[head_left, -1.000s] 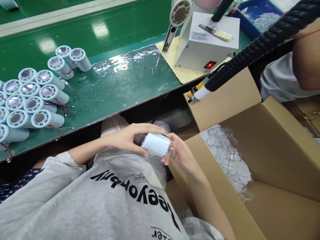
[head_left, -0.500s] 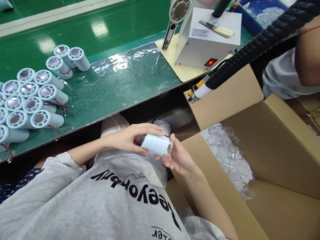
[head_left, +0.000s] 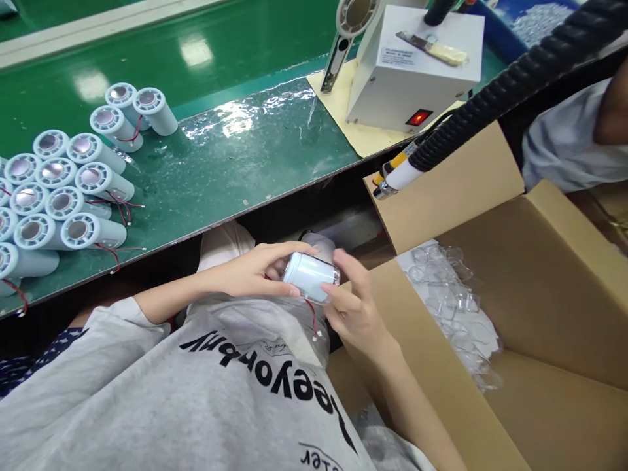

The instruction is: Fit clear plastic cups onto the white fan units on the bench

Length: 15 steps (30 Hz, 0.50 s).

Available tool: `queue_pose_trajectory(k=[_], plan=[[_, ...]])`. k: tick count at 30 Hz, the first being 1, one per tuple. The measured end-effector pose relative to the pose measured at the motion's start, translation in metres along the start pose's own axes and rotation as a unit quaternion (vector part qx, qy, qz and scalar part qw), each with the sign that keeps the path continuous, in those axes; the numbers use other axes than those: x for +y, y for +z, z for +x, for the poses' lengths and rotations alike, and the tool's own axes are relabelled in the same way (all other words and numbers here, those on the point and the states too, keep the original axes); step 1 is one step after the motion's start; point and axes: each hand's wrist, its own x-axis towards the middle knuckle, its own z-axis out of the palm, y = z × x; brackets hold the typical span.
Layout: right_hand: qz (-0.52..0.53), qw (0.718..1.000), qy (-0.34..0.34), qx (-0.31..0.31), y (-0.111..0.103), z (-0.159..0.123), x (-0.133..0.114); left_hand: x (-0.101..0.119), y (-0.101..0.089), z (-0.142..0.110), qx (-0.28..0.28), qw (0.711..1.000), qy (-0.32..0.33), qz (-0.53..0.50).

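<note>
A light blue cylinder (head_left: 305,275) lies tilted between my two hands over my lap, with a clear plastic cover (head_left: 335,276) around its right end. My left hand (head_left: 258,269) is closed around the cylinder's left end, thumb on the near side and fingers along the far side. At the covered end, my right hand (head_left: 360,304) has its fingers bent around the clear cover; one fingertip presses on the near side, and the index finger is raised near the far edge. Thin red and black wires (head_left: 314,319) with a small white connector hang below the cylinder.
Several similar cylinders (head_left: 78,196) with wires stand on the green bench (head_left: 220,163) at left. A grey-white machine box (head_left: 412,72) with a lit red switch is behind. A black corrugated hose (head_left: 490,98) crosses above an open carton (head_left: 549,281) containing clear plastic covers (head_left: 446,288). Another person's arm is at right.
My right hand has turned, its fingers shifting from beneath the covered end to its near side and tip. The wires now hang down in view below the cylinder. The left hand keeps its hold.
</note>
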Motion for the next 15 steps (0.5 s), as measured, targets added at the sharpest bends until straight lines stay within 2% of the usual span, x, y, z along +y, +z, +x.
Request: queue_pose_trajectory(k=[1,3,5,7,9,13,15], plan=[[0.018,1.000,0.020,-0.015,-0.001,0.000,0.000,-0.001,-0.001,0.000,-0.004,1.000,-0.002,-0.007],[0.100,0.988,0.116,-0.035,-0.003,0.000,-0.002,-0.002,-0.002,0.002,-0.017,1.000,0.007,-0.019],[0.195,0.954,0.224,-0.034,-0.004,0.000,-0.005,-0.001,-0.003,0.003,-0.038,0.999,0.023,-0.026],[0.265,0.918,0.293,-0.025,-0.005,0.000,-0.007,-0.001,-0.004,0.003,-0.057,0.997,0.025,-0.040],[0.292,0.899,0.325,-0.016,-0.006,0.000,-0.008,-0.002,-0.004,0.003,-0.066,0.996,0.006,-0.063],[0.252,0.899,0.359,-0.008,-0.007,0.003,-0.009,-0.010,-0.006,0.002,-0.059,0.992,-0.022,-0.108],[0.238,0.889,0.392,-0.008,-0.004,0.005,-0.011,-0.017,-0.006,0.003,-0.054,0.992,-0.027,-0.115]])
